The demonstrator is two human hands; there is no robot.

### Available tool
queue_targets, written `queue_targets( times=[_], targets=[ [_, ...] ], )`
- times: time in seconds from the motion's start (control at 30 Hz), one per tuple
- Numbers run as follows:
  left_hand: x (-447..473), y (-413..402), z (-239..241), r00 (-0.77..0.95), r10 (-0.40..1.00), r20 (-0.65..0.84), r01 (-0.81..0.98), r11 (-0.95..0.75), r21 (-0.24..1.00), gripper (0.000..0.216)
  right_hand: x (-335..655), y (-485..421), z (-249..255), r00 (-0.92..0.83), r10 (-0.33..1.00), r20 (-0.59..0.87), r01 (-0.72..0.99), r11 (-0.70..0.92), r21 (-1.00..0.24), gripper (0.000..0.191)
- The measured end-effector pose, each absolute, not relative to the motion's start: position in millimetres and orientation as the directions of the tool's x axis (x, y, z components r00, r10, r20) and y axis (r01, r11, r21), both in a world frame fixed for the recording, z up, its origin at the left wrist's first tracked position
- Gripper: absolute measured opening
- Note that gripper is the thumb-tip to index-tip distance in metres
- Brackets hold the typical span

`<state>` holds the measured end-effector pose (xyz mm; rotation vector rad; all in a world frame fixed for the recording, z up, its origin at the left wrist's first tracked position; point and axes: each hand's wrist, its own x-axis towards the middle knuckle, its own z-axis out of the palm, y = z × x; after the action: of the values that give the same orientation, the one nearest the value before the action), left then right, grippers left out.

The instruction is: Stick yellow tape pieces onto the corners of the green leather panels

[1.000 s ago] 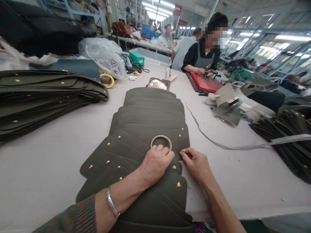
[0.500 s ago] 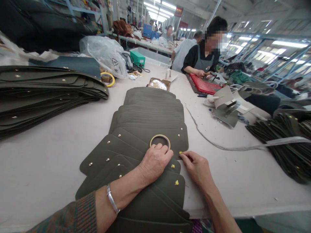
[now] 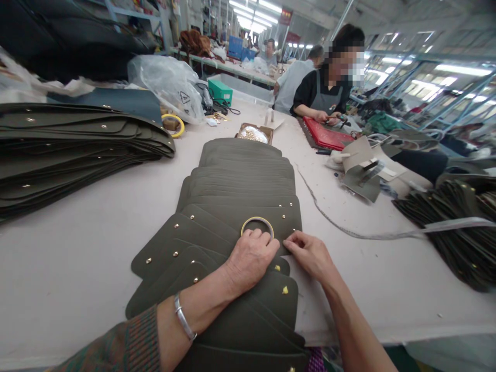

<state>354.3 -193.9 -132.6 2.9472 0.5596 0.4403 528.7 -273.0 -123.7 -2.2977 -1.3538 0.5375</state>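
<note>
A fanned stack of dark olive panels (image 3: 236,178) with small gold studs runs away from me down the table. My left hand (image 3: 253,256) rests on the stack, its fingers closed on the near side of a thin roll of yellow tape (image 3: 257,219). At the right edge of one panel, my right hand (image 3: 310,253) pinches thumb and forefinger together just beside the left fingers. What lies under those fingertips is hidden. Two scraps of yellow tape are stuck on the nearer panels, one a torn piece (image 3: 285,290) near the right edge.
More studded panels (image 3: 77,139) are piled at the left, and another bundle (image 3: 445,227) lies at the right. A small box of gold studs (image 3: 253,134) stands beyond the stack. Across the table a co-worker (image 3: 329,82) handles a red piece (image 3: 327,134). A cord (image 3: 325,214) trails rightwards.
My right fingertips have shifted slightly left, onto the panel edge, and the yellow scrap seen at them is now covered. My left hand keeps its hold on the tape roll.
</note>
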Motion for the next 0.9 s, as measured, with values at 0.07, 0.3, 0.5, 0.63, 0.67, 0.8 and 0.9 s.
queue_targets(
  times=[0.07,0.3,0.5,0.63,0.67,0.8,0.9],
  targets=[
    [353,-194,-132,0.892,0.365,0.267,0.334,-0.930,0.155,0.011,533,-266,-124,0.461,0.866,-0.195,0.701,-0.490,-0.518,0.020],
    [348,-190,-130,0.871,0.365,0.329,0.320,-0.929,0.184,0.016,535,-271,-117,0.428,0.863,-0.268,0.687,-0.504,-0.524,0.016],
    [346,-188,-132,0.855,0.400,0.330,0.335,-0.912,0.237,0.016,533,-293,-117,0.412,0.911,-0.032,0.686,-0.333,-0.647,0.017],
    [345,-187,-130,0.845,0.410,0.344,0.326,-0.904,0.276,0.016,529,-292,-128,0.255,0.960,0.116,0.803,-0.144,-0.578,0.017],
    [344,-186,-129,0.840,0.411,0.355,0.319,-0.902,0.289,0.017,528,-290,-129,0.233,0.965,0.122,0.828,-0.131,-0.546,0.017],
    [341,-184,-128,0.809,0.408,0.423,0.260,-0.894,0.364,0.019,529,-288,-122,0.222,0.975,0.004,0.830,-0.187,-0.526,0.015],
    [339,-184,-129,0.800,0.373,0.470,0.170,-0.892,0.419,0.020,532,-293,-112,0.162,0.961,-0.222,0.759,-0.265,-0.594,0.017]
  ],
)
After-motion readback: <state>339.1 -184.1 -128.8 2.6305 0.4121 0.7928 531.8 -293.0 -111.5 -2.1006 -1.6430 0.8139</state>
